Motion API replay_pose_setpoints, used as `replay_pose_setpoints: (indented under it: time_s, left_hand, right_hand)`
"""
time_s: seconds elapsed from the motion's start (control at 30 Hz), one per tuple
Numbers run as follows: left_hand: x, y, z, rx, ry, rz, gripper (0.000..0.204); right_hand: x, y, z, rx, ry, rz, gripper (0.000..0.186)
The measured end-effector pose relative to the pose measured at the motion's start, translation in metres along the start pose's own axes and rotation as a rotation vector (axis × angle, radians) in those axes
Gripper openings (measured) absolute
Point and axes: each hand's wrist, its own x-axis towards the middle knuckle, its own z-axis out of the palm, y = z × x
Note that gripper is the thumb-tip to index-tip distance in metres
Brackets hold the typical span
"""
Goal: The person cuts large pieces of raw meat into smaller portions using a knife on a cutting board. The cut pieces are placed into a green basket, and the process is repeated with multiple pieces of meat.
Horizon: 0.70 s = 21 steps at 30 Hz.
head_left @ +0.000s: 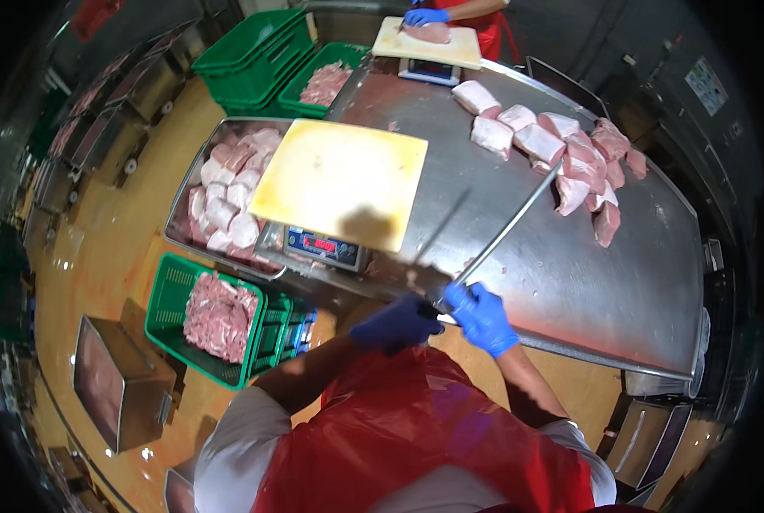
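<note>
I'm holding the steel rod (513, 221) aslant over the table (595, 286), but can't tell whether left hand (399, 322) or right hand (483, 318) is gripping it. Meat (228, 192) is already filling the metal tub (190, 185); loose chunks (539, 142) are seemingly awaiting work.

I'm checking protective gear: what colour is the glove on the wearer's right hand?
Blue. The glove shows best in the head view, the only one here.

Both forearms (320, 366) angle inward toward the tabletop's (570, 274) near edge, where the gloved left hand (398, 322), shadowed, its grip unclear, sits near the gloved right hand (483, 319), fingers bent.
</note>
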Motion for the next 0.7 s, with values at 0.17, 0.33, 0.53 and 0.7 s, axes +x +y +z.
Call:
replay_pose_setpoints:
  time_s: [0.17,0.33,0.53,0.7]
  left_hand:
    - [-0.013,-0.016,-0.039,0.623,0.363,0.187,0.023]
    - [-0.026,-0.021,-0.044,0.935,0.818,0.159,0.028]
    - [-0.023,0.008,-0.058,1.138,0.930,0.561,0.010]
    - [-0.032,0.042,-0.049,1.095,0.925,0.691,0.015]
  right_hand:
    - [0.036,0.005,-0.020,0.165,0.203,0.178,0.044]
    - [0.003,-0.043,-0.030,0.199,0.221,-0.087,0.033]
    - [-0.052,-0.077,0.019,0.049,-0.146,-0.444,0.012]
    - [0.037,-0.183,-0.031,0.789,0.219,-0.008,0.027]
